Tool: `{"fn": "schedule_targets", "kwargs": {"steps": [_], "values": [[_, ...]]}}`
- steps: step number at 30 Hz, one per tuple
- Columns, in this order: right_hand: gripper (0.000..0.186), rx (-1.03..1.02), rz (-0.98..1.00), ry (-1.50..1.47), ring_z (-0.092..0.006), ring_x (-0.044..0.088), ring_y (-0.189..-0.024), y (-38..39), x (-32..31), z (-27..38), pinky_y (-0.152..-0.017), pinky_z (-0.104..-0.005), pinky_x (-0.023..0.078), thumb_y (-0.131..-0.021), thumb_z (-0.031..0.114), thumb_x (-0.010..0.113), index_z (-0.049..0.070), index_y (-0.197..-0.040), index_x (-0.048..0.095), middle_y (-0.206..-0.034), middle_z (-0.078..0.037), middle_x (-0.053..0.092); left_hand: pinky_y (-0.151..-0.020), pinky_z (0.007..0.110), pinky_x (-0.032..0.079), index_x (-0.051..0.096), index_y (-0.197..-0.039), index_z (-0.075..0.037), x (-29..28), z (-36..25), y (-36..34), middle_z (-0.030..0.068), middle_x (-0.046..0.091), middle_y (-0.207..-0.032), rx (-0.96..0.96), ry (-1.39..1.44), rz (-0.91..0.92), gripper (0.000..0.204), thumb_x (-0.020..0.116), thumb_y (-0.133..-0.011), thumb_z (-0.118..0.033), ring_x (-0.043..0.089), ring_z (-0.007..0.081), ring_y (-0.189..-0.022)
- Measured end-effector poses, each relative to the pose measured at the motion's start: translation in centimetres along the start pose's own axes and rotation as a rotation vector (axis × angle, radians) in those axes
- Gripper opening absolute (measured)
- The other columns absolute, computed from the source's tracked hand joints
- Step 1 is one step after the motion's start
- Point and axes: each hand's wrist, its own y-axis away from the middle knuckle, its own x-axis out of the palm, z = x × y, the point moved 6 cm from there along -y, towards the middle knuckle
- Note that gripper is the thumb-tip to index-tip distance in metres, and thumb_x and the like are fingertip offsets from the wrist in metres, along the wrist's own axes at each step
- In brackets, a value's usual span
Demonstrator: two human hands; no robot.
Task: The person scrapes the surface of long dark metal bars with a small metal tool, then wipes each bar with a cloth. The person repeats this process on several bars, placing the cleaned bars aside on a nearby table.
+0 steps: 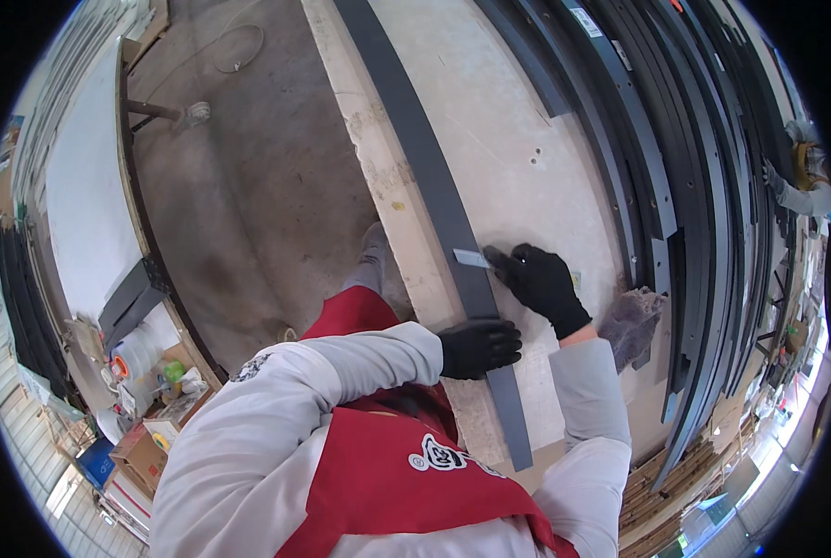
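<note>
A long dark grey flat bar (431, 181) runs lengthwise over the pale workbench (518, 177), close to its left edge. Across the near part of the bar lies my left hand (480, 350) in a black glove, palm down, fingers stretched over it. Farther along, my right hand (541, 284), also black-gloved, is closed in a pinch. Between its thumb and fingers is one end of a small pale flat strip (472, 258); whether it is a label or a thin blade I cannot tell. The strip lies over the bar's surface.
Many long dark bars (652, 158) are stacked along the bench's right side. A crumpled grey-purple cloth (631, 325) sits right of my right forearm. Left, across the floor, stands a white-topped table (85, 195) with dark pieces. Another person's gloved hand (773, 177) shows far right.
</note>
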Motion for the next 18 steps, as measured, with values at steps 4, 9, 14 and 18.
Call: {"fn": "schedule_targets", "kwargs": {"steps": [4,9,14,18], "values": [[0.036,-0.072,-0.006,0.043,-0.0245,0.059,-0.066,-5.8,-1.2,-0.8,-0.057,-0.0373,0.048,-0.086,0.026,0.059,0.029,-0.122,0.059,-0.077,-0.007,0.056,-0.113,0.045,0.026,0.046,-0.131,-0.003,0.5,-0.1,-0.2,0.0157,0.047,-0.135,-0.004,0.060,0.103,0.076,0.064,-0.065,-0.036,0.041,0.0281,-0.129],[0.032,-0.031,-0.037,0.044,-0.0243,0.061,-0.071,-14.4,-2.3,-2.2,-0.060,-0.0376,0.049,-0.091,0.029,0.054,0.031,-0.122,0.059,-0.081,-0.008,0.057,-0.113,0.045,0.026,0.047,-0.130,-0.003,0.6,-0.3,0.1,0.0155,0.046,-0.135,-0.040,0.140,0.034,0.081,0.071,-0.064,-0.041,0.040,0.0288,-0.129],[0.034,-0.002,-0.174,0.066,-0.0264,0.061,-0.074,-23.5,-3.9,-2.9,-0.063,-0.0365,0.050,-0.093,0.029,0.051,0.030,-0.126,0.056,-0.083,-0.009,0.057,-0.112,0.051,0.024,0.048,-0.128,-0.002,0.8,-0.5,0.6,0.0212,0.043,-0.137,0.007,0.364,-0.065,0.080,0.071,-0.067,-0.046,0.039,0.0349,-0.130],[0.033,-0.034,-0.181,0.139,-0.0312,0.061,-0.073,-24.4,-4.2,-2.7,-0.062,-0.0419,0.050,-0.091,0.025,0.051,0.031,-0.124,0.056,-0.083,-0.010,0.057,-0.112,0.050,0.022,0.050,-0.129,-0.009,-5.3,2.9,0.9,0.0156,0.044,-0.139,0.114,0.395,-0.306,0.062,0.064,-0.078,-0.040,0.035,0.0334,-0.133]]}}
